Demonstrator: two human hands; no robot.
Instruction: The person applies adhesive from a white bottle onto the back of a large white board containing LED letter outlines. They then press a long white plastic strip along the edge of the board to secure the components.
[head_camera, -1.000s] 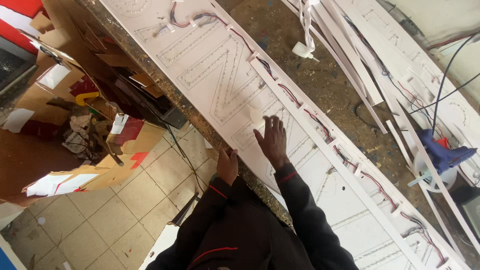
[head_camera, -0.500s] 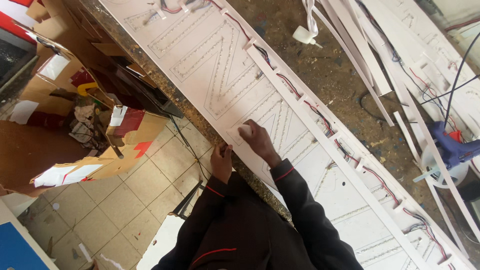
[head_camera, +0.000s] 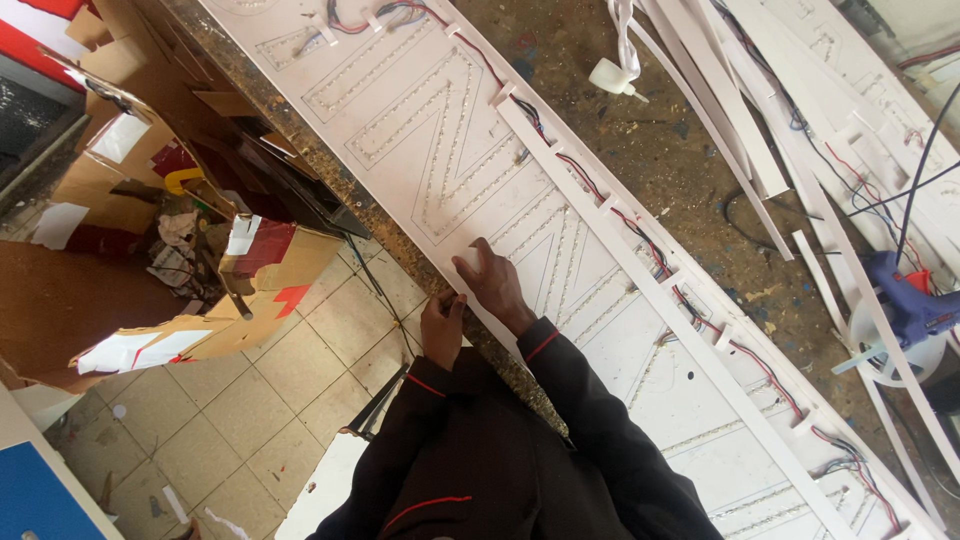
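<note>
We record a long white flat sign panel (head_camera: 480, 150) lying slantwise along a dark speckled workbench (head_camera: 640, 140), its face set with rows of small light dots forming large letter outlines. The right hand (head_camera: 490, 282) rests palm-down on the panel's near edge, fingers (head_camera: 470, 262) lying close together and pressed flat against the white surface, not gripping anything. The left hand (head_camera: 441, 327) sits just beside it, below the panel's edge at the rim of the bench; its fingers are curled inward, and we cannot tell whether they pinch anything. Both wrists emerge from dark sleeves with red cuff trim (head_camera: 540, 345).

Beyond the right fingertips, a narrow white strip (head_camera: 640, 290) runs the panel's length, with red and black wiring (head_camera: 690, 305) threaded along it under small white tabs. Farther past the fingers, loose white plastic strips (head_camera: 720, 120) lie across the bench. Well apart from both hands, toward the bench's far side, a blue glue gun (head_camera: 905, 300) rests on a white round spool (head_camera: 905, 350). On the left hand's side, down on the pale tiled floor (head_camera: 250, 400), stand open brown cardboard boxes (head_camera: 150, 260) holding scraps.
</note>
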